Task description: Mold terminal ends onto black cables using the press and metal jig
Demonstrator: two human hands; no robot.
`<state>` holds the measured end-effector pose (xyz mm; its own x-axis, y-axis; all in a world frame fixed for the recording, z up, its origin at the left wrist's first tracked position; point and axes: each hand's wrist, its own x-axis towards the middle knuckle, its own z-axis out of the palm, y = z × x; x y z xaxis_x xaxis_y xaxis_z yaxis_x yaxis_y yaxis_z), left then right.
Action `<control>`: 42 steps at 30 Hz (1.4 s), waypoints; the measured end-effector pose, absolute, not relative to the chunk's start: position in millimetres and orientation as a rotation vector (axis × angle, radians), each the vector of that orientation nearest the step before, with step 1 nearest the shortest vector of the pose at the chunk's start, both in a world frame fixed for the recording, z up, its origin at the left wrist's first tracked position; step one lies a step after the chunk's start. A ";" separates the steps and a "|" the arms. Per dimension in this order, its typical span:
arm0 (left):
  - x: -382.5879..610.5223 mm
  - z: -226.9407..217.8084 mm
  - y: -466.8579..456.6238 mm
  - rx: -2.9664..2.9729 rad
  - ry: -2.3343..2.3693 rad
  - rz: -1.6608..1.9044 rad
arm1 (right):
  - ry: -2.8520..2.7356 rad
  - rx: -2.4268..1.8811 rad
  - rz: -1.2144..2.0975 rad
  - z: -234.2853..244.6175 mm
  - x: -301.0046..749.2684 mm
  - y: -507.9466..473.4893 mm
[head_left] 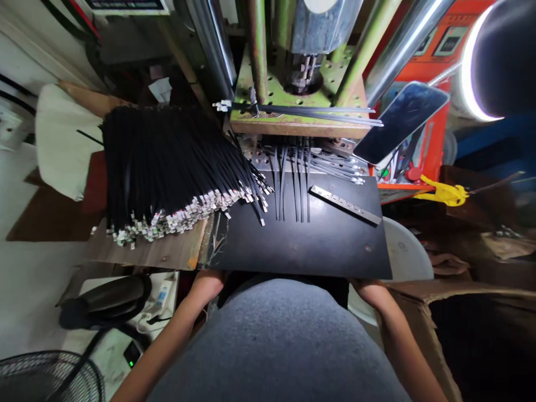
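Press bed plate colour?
The press bed plate is worn light green with dark holes; shows best in the head view.

The long strips [167, 156] are black with silver tips, on a matte black board [310, 251]. The press bed [268, 95] is green, dotted with dark holes; the cabinet [435, 151] is orange-red; the shirt [276, 340] is mottled grey.

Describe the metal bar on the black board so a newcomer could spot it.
Find the green press bed, then the black board just below it. The bar lies slantwise near the board's top right corner, right of the black strips. Unlike them, it is silver, short and wide.
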<state>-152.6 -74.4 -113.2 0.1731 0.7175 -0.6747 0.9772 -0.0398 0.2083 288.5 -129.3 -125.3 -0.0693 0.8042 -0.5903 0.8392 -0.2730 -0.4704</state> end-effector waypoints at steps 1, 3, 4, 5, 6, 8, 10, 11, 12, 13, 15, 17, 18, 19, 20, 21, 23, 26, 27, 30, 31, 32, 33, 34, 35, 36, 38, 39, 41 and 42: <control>-150.4 -104.5 -76.1 1.816 1.599 -0.520 | 1.834 2.133 -1.279 -118.1 284.9 -132.7; -145.9 -78.2 -78.6 1.829 1.507 -0.475 | 1.838 2.051 -1.338 -94.0 277.4 -139.0; -142.9 -61.8 -78.1 1.840 1.414 -0.427 | 1.891 1.933 -1.425 -78.3 274.4 -139.9; -138.8 -44.6 -75.5 1.861 1.311 -0.356 | 1.964 1.821 -1.522 -61.8 272.6 -138.1; -133.2 -28.3 -70.2 1.903 1.218 -0.259 | 2.059 1.771 -1.590 -46.1 271.8 -132.5; -117.1 -3.9 -50.8 2.078 1.118 -0.019 | 2.295 1.964 -1.478 -23.8 272.4 -109.1; -96.2 3.5 -21.7 2.343 1.156 0.161 | 2.458 2.349 -0.925 -18.8 273.0 -73.2; -85.3 1.0 -5.6 2.468 1.188 0.193 | 2.488 2.440 -0.616 -22.5 272.6 -53.8; -75.1 -4.6 10.1 2.568 1.216 0.196 | 2.495 2.450 -0.386 -29.1 272.1 -35.7; -66.3 -12.0 24.2 2.638 1.240 0.194 | 2.493 2.431 -0.250 -37.2 271.7 -20.5; -55.0 -27.6 44.1 2.716 1.271 0.195 | 2.514 2.407 -0.198 -53.1 272.7 -3.7; -53.8 -38.8 50.3 2.757 1.273 0.216 | 2.588 2.390 -0.291 -62.7 275.4 -7.8; -56.7 -41.9 48.9 2.775 1.261 0.223 | 2.631 2.355 -0.365 -64.0 276.4 -16.1; -61.1 -43.4 45.2 2.790 1.239 0.226 | 2.666 2.305 -0.446 -62.9 276.3 -26.8; -66.4 -43.7 40.3 2.800 1.211 0.230 | 2.688 2.244 -0.532 -59.7 274.6 -37.7; -71.9 -43.2 34.9 2.804 1.183 0.241 | 2.704 2.177 -0.617 -54.6 270.6 -46.9; -81.1 -41.2 25.3 2.785 1.137 0.280 | 2.756 1.982 -0.802 -41.0 255.0 -53.2; -86.5 -39.9 18.0 2.713 1.129 0.381 | 2.866 1.657 -0.983 -21.9 213.7 -20.6; -86.0 -40.2 17.1 2.683 1.147 0.409 | 2.885 1.640 -0.973 -18.1 196.7 0.0; -81.9 -42.1 15.1 2.577 1.241 0.490 | 2.755 1.858 -0.701 -15.2 144.4 68.6; -80.4 -42.3 14.2 2.540 1.274 0.518 | 2.675 1.907 -0.618 -15.5 128.7 87.6; -79.2 -41.8 13.0 2.501 1.302 0.540 | 2.605 1.915 -0.567 -15.4 115.3 102.2; -78.6 -40.6 11.3 2.461 1.326 0.559 | 2.556 1.894 -0.549 -14.2 105.1 111.4; -78.7 -38.6 9.0 2.417 1.346 0.572 | 2.536 1.859 -0.560 -11.8 98.9 114.8; -79.9 -35.7 5.9 2.372 1.362 0.579 | 2.538 1.819 -0.579 -8.2 97.4 112.6; -82.3 -32.2 1.8 2.331 1.379 0.582 | 2.546 1.785 -0.589 -3.9 101.2 105.4; -92.6 -24.7 -9.5 2.266 1.421 0.567 | 2.550 1.729 -0.589 3.8 124.4 79.6; -100.8 -21.5 -16.4 2.247 1.447 0.539 | 2.544 1.716 -0.578 5.6 143.1 63.2; -124.0 -16.4 -31.4 2.229 1.490 0.447 | 2.488 1.752 -0.496 2.7 190.6 28.7; -138.3 -14.1 -38.4 2.227 1.502 0.406 | 2.430 1.811 -0.401 -1.7 217.3 12.4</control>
